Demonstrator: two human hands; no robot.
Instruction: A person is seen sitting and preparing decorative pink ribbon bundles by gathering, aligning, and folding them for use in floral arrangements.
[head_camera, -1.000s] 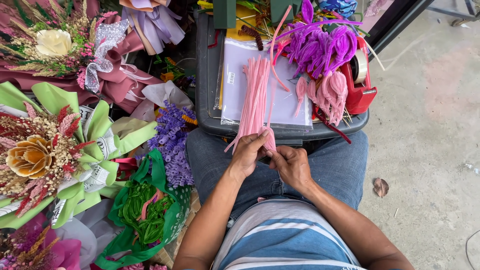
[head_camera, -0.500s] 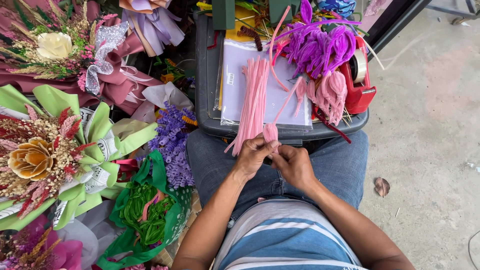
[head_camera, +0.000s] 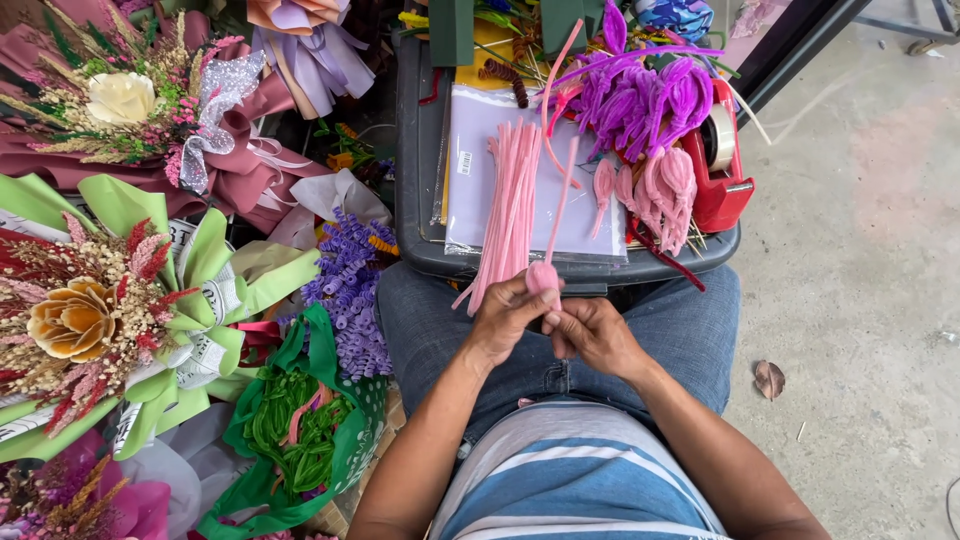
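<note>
Over our lap, just off the near edge of the dark plastic tray (head_camera: 415, 150), our left hand (head_camera: 500, 322) and right hand (head_camera: 590, 335) both pinch the fuzzy pink pipe-cleaner bud (head_camera: 543, 276), so we'd keep each coil tight and even.

Left hand (head_camera: 505, 315) and right hand (head_camera: 592, 335) at frame centre pinching a pink pipe-cleaner bud (head_camera: 543, 277), stem rising over a grey tray (head_camera: 415, 150), pink pipe cleaners (head_camera: 512, 205) bundled there, possibly a red tape dispenser (head_camera: 722, 175) upper right, bouquets left
</note>
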